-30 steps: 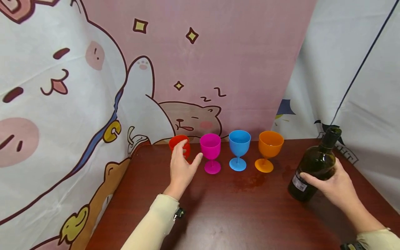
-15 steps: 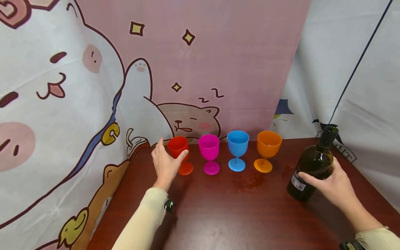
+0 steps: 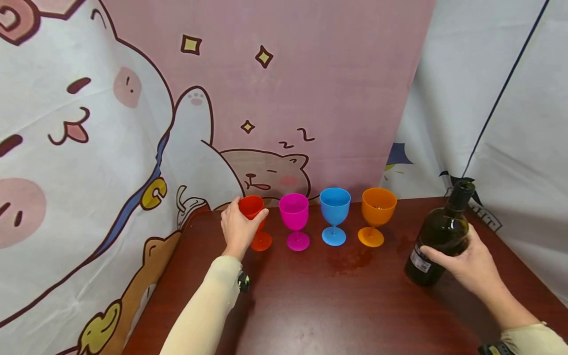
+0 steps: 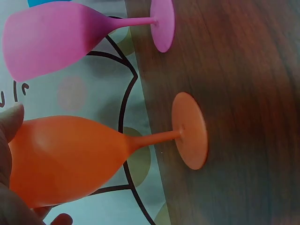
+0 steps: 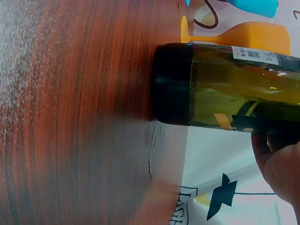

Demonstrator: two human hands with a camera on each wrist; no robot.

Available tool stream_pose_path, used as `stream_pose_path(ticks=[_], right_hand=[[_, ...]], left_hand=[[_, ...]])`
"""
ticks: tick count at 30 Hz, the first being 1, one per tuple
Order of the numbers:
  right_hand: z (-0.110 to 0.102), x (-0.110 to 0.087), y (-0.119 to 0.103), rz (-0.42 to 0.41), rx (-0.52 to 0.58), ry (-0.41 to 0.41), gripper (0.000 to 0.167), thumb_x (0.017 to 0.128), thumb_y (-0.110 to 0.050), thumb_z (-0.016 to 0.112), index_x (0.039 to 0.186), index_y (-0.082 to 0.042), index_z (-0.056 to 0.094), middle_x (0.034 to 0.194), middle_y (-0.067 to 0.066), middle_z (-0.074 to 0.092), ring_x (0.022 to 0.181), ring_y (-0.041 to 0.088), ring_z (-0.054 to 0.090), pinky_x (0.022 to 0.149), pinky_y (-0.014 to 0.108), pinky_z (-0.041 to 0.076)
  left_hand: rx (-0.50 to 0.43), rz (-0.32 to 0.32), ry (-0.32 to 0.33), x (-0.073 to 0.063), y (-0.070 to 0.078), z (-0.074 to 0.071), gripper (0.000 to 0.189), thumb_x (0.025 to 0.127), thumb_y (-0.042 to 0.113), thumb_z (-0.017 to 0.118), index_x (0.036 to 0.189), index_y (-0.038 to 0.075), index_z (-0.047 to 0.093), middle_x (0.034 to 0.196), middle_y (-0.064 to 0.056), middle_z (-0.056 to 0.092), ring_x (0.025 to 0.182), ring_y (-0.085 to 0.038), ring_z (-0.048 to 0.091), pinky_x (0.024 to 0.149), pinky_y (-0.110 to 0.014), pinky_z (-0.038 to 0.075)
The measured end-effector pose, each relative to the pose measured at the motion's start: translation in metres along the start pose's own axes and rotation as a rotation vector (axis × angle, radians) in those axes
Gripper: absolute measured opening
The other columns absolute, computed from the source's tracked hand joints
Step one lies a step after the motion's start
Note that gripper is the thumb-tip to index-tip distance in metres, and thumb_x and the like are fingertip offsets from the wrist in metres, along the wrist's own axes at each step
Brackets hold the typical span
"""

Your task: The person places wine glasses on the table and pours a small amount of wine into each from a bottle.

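Note:
At the left end of a row of goblets stands a red one (image 3: 252,206), which looks orange in the left wrist view. My left hand (image 3: 239,228) holds its bowl near the rim, thumb on one side and fingers on the other; its foot appears to rest on the table. To its right follow a magenta goblet (image 3: 294,211), a blue goblet (image 3: 335,206) and an orange goblet (image 3: 378,207) with some small bright spots inside. My right hand (image 3: 468,259) grips a dark green wine bottle (image 3: 437,236) around its body. The bottle is uncapped and roughly upright.
The dark red-brown table (image 3: 337,310) ends at a pink and white cartoon cloth (image 3: 346,98) close behind the goblets. A damp-looking patch (image 3: 352,260) marks the wood before the blue and orange goblets. White cloth (image 3: 528,162) hangs along the right side.
My left hand moved left from in front of the red goblet, then closed around its bowl. The right hand and the bottle stayed nearly still; the head view shifted slightly.

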State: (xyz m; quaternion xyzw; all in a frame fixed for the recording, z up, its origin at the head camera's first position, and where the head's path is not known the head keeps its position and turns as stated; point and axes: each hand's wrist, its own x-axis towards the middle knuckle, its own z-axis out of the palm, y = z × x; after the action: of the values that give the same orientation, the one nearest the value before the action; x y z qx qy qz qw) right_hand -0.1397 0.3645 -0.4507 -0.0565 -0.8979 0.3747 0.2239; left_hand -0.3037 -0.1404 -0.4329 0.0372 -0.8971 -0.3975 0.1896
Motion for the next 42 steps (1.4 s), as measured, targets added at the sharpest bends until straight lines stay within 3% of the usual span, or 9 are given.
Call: stream_pose_path(ticks=[4,10,17,29,36,42], right_hand=[[0.001,0.000,-0.001,-0.006,0.005,0.000,0.086,0.082,-0.031,0.095,0.150,-0.013,0.047,0.111,-0.024,0.058,0.094,-0.021,0.046,0.071,0.012,0.039],[0.002,0.001,0.001,-0.017,0.000,0.014,0.087,0.080,-0.028,0.096,0.150,-0.011,0.047,0.104,-0.039,0.051,0.093,-0.022,0.045,0.070,0.014,0.039],[0.002,-0.001,0.000,-0.006,-0.001,0.020,0.085,0.080,-0.028,0.096,0.148,-0.011,0.048,0.103,-0.042,0.048,0.094,-0.022,0.043,0.071,0.015,0.038],[0.002,-0.001,-0.001,-0.001,0.006,0.017,0.081,0.081,-0.029,0.095,0.146,-0.013,0.050,0.104,-0.041,0.048,0.094,-0.021,0.044,0.071,0.014,0.038],[0.000,-0.002,-0.003,0.003,0.016,0.006,0.079,0.083,-0.031,0.094,0.146,-0.017,0.049,0.106,-0.038,0.050,0.094,-0.019,0.045,0.070,0.011,0.039],[-0.002,-0.001,-0.004,-0.002,0.017,-0.021,0.079,0.084,-0.032,0.093,0.149,-0.022,0.048,0.107,-0.036,0.052,0.095,-0.019,0.046,0.071,0.013,0.038]], left_hand=[[-0.011,-0.036,0.001,-0.002,-0.002,-0.001,0.097,0.085,0.057,0.084,0.161,0.013,0.042,0.149,-0.015,0.058,0.137,-0.037,0.045,0.115,-0.062,0.043],[-0.030,-0.046,0.004,-0.008,-0.006,-0.005,0.095,0.085,0.054,0.085,0.161,0.015,0.043,0.148,-0.014,0.060,0.135,-0.037,0.046,0.110,-0.061,0.048],[-0.084,-0.003,-0.009,-0.039,-0.005,-0.004,0.093,0.083,0.053,0.088,0.159,0.018,0.048,0.141,-0.009,0.064,0.130,-0.033,0.052,0.102,-0.057,0.055],[-0.174,0.143,-0.078,-0.092,0.023,0.010,0.090,0.079,0.046,0.093,0.156,0.019,0.053,0.139,-0.004,0.068,0.121,-0.025,0.058,0.089,-0.046,0.061],[-0.237,0.145,-0.175,-0.106,0.045,0.027,0.092,0.080,0.048,0.091,0.158,0.025,0.049,0.139,0.000,0.065,0.124,-0.021,0.057,0.089,-0.039,0.062],[-0.241,0.149,-0.212,-0.111,0.057,0.042,0.091,0.081,0.049,0.090,0.158,0.028,0.048,0.139,-0.001,0.064,0.125,-0.021,0.056,0.088,-0.037,0.062]])
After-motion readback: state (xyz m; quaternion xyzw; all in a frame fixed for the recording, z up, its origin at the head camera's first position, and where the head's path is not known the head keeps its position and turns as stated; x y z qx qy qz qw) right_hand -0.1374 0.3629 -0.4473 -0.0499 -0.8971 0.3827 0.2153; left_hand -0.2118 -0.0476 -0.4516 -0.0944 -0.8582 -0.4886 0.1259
